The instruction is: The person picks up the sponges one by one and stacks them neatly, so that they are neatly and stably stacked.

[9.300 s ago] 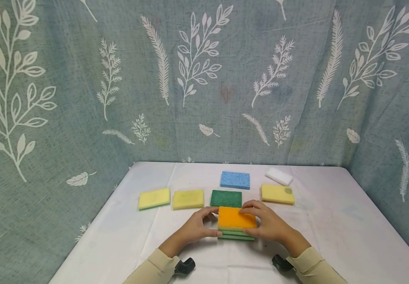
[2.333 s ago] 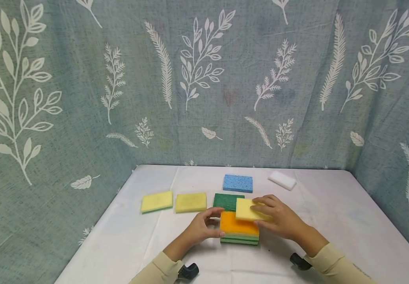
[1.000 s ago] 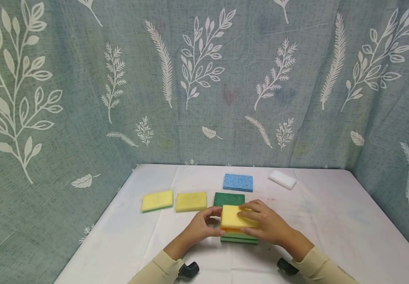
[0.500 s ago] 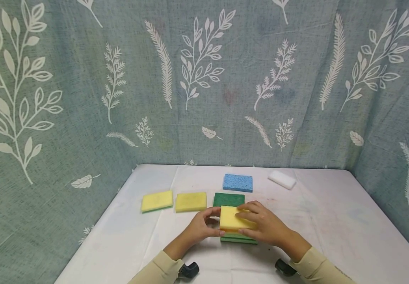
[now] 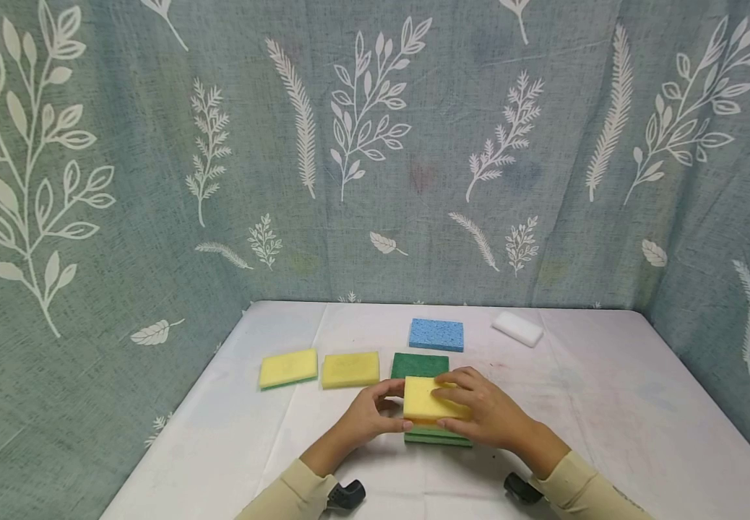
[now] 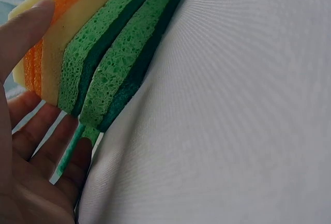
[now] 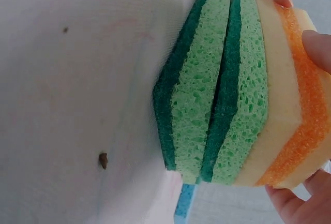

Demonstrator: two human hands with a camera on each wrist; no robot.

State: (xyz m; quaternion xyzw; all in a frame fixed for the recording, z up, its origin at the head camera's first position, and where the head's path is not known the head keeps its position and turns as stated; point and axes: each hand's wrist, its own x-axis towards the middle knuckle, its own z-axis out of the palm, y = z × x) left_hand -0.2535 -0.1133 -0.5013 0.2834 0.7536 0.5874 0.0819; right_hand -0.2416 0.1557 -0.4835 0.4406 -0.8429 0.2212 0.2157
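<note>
1. Two beige sleeves point(image 5: 287, 491) reach in over the near part of the table point(image 5: 609, 419), a black device point(image 5: 347, 495) at each wrist.
2. The left hand point(image 5: 365, 419) has its grip half spread around the stack's left side, thumb at the near left corner, forefinger at the far left one.
3. The right hand point(image 5: 488, 412) has its grip bent over the top from the right, thumb on the near face, holding the yellow top sponge point(image 5: 419, 403).
4. The stack of sponges point(image 5: 436, 439) lies flat midway between the table's left and right edges; below the yellow come orange, cream and two green sponges, each light above dark.
5. Just beyond it, partly covered, lies a dark green pad point(image 5: 414, 365). Toward the left edge follow a plain yellow sponge point(image 5: 351, 370) and, outermost, a yellow sponge with a green underside point(image 5: 287, 368).
6. Nearer the far edge lie a blue sponge point(image 5: 436, 335), about central, and a white block point(image 5: 518, 329), toward the far right corner.
7. Past the far edge hangs a grey-green leaf-patterned curtain point(image 5: 388, 271).
</note>
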